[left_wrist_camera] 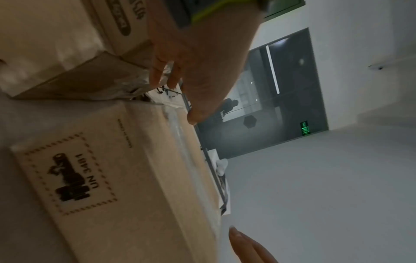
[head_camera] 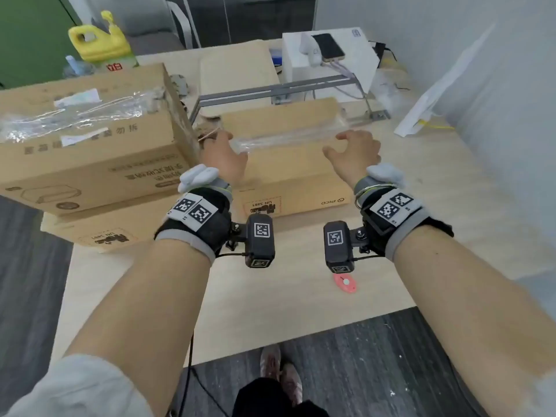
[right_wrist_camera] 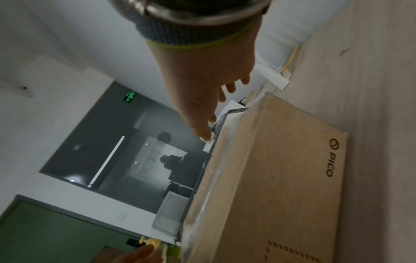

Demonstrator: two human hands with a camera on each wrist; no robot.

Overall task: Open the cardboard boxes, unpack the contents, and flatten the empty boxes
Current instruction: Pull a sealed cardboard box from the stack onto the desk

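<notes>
Our left hand (head_camera: 222,155) and right hand (head_camera: 355,153) hover with loose, spread fingers over the taped box (head_camera: 288,164), holding nothing. The box sits on the table (head_camera: 270,311). We should find the tape (head_camera: 285,138) end and peel slowly.

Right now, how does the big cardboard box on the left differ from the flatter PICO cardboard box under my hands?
The big brown cardboard box stands taller than the flat PICO cardboard box. The big one rests on another flat carton; the PICO one sits directly on the wooden table. The big one is untouched; the left hand and right hand are at the PICO one's taped seam. Both are brown, closed and sealed with clear tape.
</notes>
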